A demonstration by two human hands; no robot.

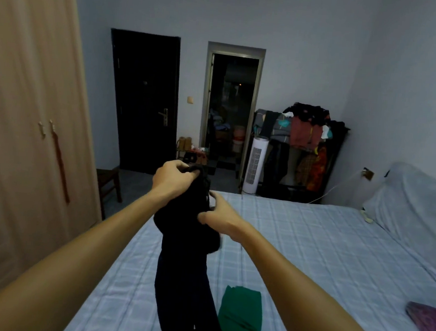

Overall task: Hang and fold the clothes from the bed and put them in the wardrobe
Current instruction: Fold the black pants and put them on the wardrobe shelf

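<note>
A black garment (186, 254) hangs over the bed (309, 251), held up at its top end, with its lower part trailing down to the sheet near me. My left hand (172, 178) grips the garment's top edge. Lower and to the right, my right hand (218, 213) pinches the cloth. A green garment (241, 316) lies folded on the bed beside the black one. A purple cloth (428, 325) shows at the bed's right edge. The wooden wardrobe (27, 124) stands at the left with its doors closed.
A wooden stool (108, 183) stands between wardrobe and bed. Beyond the bed are a white tower fan (255, 165) and a rack piled with clothes (305, 135). A dark door (143, 102) and an open doorway (230, 109) are in the far wall. A pillow (417, 202) lies at right.
</note>
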